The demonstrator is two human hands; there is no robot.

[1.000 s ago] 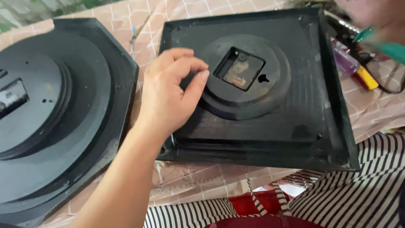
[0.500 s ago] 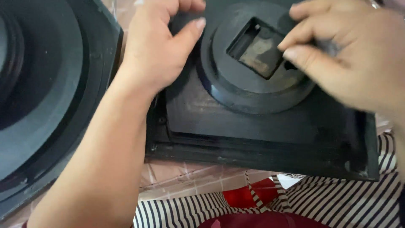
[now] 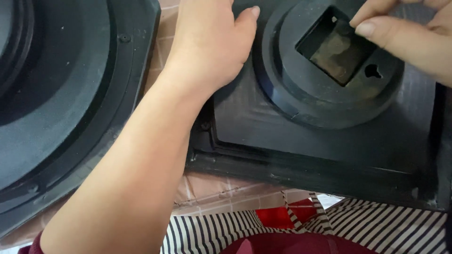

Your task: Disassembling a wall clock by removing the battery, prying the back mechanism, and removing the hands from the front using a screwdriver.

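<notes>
Nearest the camera, below the square black clock back [image 3: 329, 155], a black-and-white striped garment [image 3: 376, 228] with red cloth [image 3: 278, 218] covers the person's lap, and a strip of pinkish checked tablecloth [image 3: 207, 188] shows along the clock's lower edge. That clock lies face down on the table, and on its left side, just beside it, sits a second, larger black clock back [image 3: 56, 108] with rounded, stepped rims. From the lower left the bare forearm rises to the left hand [image 3: 209, 42], which lies flat and open on the square clock's left part, thumb against the raised round hub [image 3: 306, 99], pressing down rather than gripping anything. Farther up, in the hub's middle, the square movement recess [image 3: 336, 51] stands empty, showing only a brownish floor, with a keyhole hanging slot [image 3: 373, 71] beside it. So the movement appears to be out already, and fitting one looks left to do. At the recess's upper right corner the right hand [image 3: 414, 37] pinches thumb and forefinger together; whether they hold something small I cannot tell
</notes>
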